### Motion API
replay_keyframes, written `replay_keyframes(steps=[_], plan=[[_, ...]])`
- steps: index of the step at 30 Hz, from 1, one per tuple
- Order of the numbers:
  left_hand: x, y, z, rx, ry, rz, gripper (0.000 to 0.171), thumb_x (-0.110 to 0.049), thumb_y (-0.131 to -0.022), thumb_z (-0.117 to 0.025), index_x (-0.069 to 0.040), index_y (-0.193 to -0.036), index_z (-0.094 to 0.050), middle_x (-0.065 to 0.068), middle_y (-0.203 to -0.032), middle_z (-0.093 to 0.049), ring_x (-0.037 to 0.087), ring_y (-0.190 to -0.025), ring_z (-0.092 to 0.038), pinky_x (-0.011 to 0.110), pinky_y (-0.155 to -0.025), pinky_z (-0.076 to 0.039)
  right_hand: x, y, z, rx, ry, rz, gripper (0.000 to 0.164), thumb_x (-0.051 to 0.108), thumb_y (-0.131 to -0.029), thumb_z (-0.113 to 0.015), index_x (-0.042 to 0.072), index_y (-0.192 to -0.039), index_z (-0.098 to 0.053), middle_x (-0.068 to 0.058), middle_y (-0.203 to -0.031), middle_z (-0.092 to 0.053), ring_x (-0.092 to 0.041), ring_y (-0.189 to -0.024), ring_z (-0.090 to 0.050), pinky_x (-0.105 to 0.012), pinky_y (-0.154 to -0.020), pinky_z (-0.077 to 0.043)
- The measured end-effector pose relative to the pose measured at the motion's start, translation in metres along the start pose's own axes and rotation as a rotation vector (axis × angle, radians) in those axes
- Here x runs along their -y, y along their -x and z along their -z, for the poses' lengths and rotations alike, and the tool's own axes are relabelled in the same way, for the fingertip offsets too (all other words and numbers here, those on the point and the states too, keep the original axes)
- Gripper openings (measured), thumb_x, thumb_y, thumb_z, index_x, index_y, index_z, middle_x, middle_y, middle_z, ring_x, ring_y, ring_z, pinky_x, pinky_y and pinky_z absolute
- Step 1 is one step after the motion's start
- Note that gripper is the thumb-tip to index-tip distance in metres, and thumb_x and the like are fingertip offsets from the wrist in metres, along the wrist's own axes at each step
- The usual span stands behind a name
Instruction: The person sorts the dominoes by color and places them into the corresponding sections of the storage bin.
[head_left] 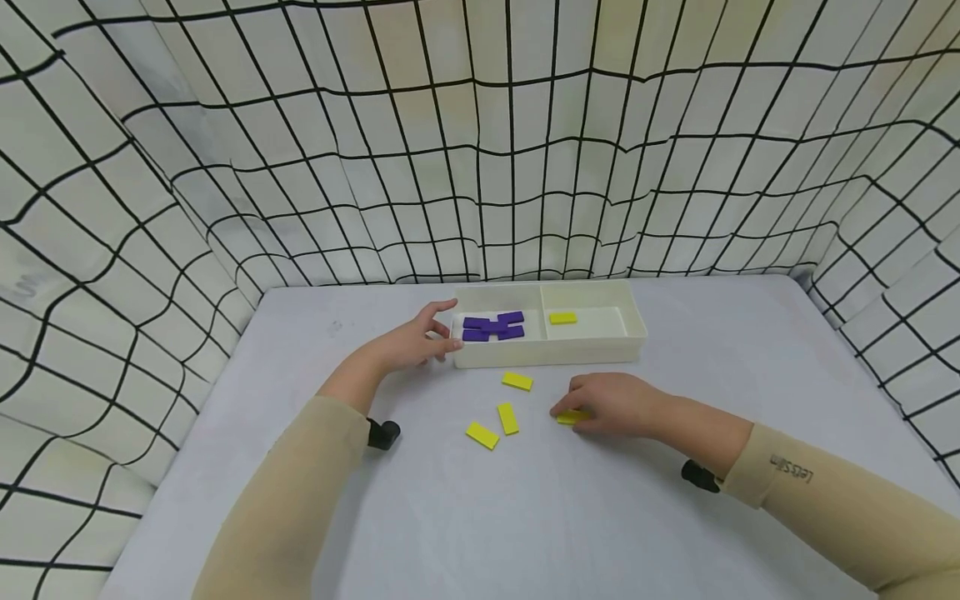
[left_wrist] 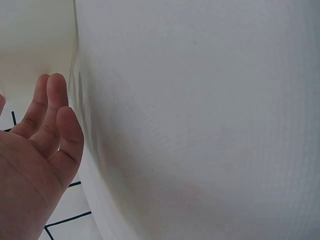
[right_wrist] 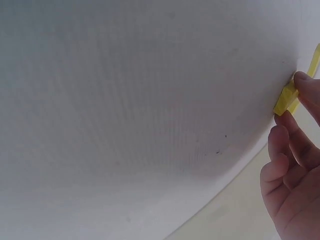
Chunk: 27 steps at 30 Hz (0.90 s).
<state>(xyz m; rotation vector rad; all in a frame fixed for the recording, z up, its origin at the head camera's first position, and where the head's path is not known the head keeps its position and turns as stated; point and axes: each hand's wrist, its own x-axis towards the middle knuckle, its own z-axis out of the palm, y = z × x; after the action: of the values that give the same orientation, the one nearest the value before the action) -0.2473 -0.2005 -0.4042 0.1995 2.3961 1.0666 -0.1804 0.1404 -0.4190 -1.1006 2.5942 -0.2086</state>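
My right hand (head_left: 615,404) pinches a yellow rectangular block (right_wrist: 286,100) between thumb and fingers, low over the white table; most of the block is hidden by the hand in the head view. To its left lie three loose yellow blocks, one nearer the box (head_left: 517,381), one upright in view (head_left: 507,418) and one slanted (head_left: 482,435). At the left end of a white two-compartment box (head_left: 510,357), my left hand (head_left: 408,342) spreads thumb and index finger along the corners, touching it. Several purple blocks (head_left: 493,327) fill the left compartment; one yellow block (head_left: 563,318) lies in the right.
A divider (head_left: 544,312) splits the box. White cloth covers the table (head_left: 480,533). Black netting (head_left: 510,154) over white walls stands close behind the box and at both sides. A black wrist camera (head_left: 384,434) sits under the left wrist, another (head_left: 701,476) under the right.
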Motion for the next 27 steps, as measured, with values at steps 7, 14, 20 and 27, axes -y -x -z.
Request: replay_keyframes(steps=[7, 14, 20, 27], plan=[[0.000, -0.001, 0.000, 0.007, 0.015, -0.001, 0.085, -0.044, -0.094, -0.066, -0.038, -0.157, -0.010, 0.010, -0.139, -0.045, 0.026, -0.106, -0.058, 0.041, -0.091, -0.046, -0.001, 0.003, 0.004, 0.029, 0.009, -0.031, 0.033, 0.027, -0.086, -0.078, 0.033, -0.118, -0.073, 0.016, -0.092, -0.058, -0.006, -0.082, -0.051, -0.027, -0.077, -0.048], [0.000, -0.001, -0.001, 0.007, 0.017, 0.007, 0.086, -0.044, -0.094, -0.067, -0.038, -0.157, -0.009, 0.010, -0.138, -0.044, 0.026, -0.107, -0.058, 0.041, -0.091, -0.046, -0.002, 0.003, 0.006, 0.050, 0.018, -0.038, 0.033, 0.023, -0.087, -0.077, 0.035, -0.118, -0.073, 0.016, -0.089, -0.056, -0.007, -0.080, -0.050, -0.026, -0.075, -0.046], [0.001, -0.003, 0.000, 0.002, 0.010, -0.001, 0.086, -0.044, -0.094, -0.067, -0.038, -0.157, -0.010, 0.010, -0.138, -0.045, 0.026, -0.106, -0.059, 0.041, -0.090, -0.046, -0.003, 0.003, 0.009, 0.041, 0.036, -0.028, 0.033, 0.022, -0.088, -0.076, 0.035, -0.118, -0.073, 0.016, -0.088, -0.056, -0.007, -0.079, -0.049, -0.025, -0.074, -0.046], [0.003, -0.004, 0.000, -0.002, 0.000, 0.004, 0.087, -0.048, -0.093, -0.067, -0.040, -0.157, -0.010, 0.008, -0.137, -0.045, 0.025, -0.105, -0.059, 0.040, -0.089, -0.047, -0.008, 0.005, 0.025, 0.013, 0.000, -0.026, 0.036, 0.021, -0.088, -0.076, 0.033, -0.122, -0.072, 0.016, -0.097, -0.061, -0.009, -0.086, -0.055, -0.028, -0.077, -0.048]])
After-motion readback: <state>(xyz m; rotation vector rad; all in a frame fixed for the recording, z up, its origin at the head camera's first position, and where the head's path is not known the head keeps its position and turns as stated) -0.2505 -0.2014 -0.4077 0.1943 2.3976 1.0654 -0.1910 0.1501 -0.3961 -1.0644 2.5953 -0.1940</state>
